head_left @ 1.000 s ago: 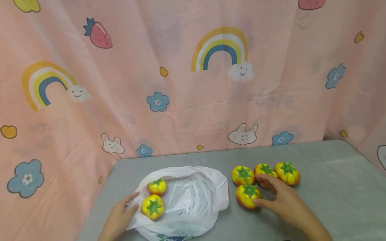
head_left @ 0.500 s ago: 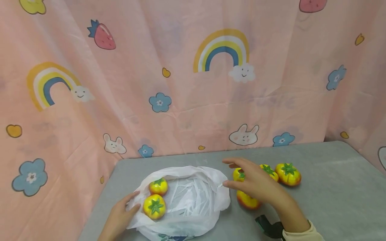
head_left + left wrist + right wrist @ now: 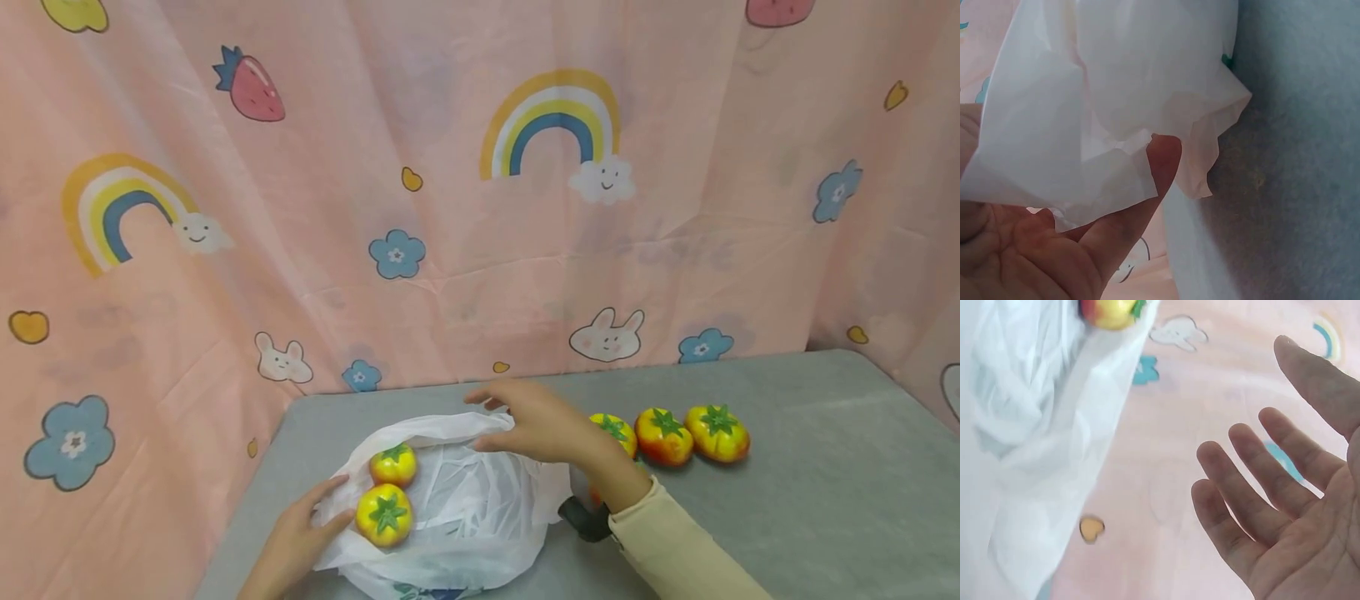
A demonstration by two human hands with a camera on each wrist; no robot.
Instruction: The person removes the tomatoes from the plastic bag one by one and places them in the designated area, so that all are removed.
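Note:
A white plastic bag (image 3: 442,567) lies with its mouth spread wide. Two glossy yellow-red tomatoes (image 3: 384,514) with green leafy caps sit at its left side. My left hand (image 3: 300,533) holds the bag's left edge; in the left wrist view the thin plastic (image 3: 1110,112) passes between thumb and fingers. Over the bag's far right rim reaches my right hand (image 3: 536,421), fingers spread and holding nothing in the right wrist view. Behind its wrist several more tomatoes (image 3: 664,437) stand in a group, one almost hidden by the forearm.
A grey table (image 3: 825,483) carries everything. Close behind it hangs a pink curtain (image 3: 465,317) printed with rainbows, rabbits and flowers. A black wrist camera (image 3: 585,518) is under my right forearm, which has a beige sleeve (image 3: 675,542).
My right hand has left the tomatoes at the right and moved left, up to the bag's far right rim. My left hand stays at the bag's left edge.

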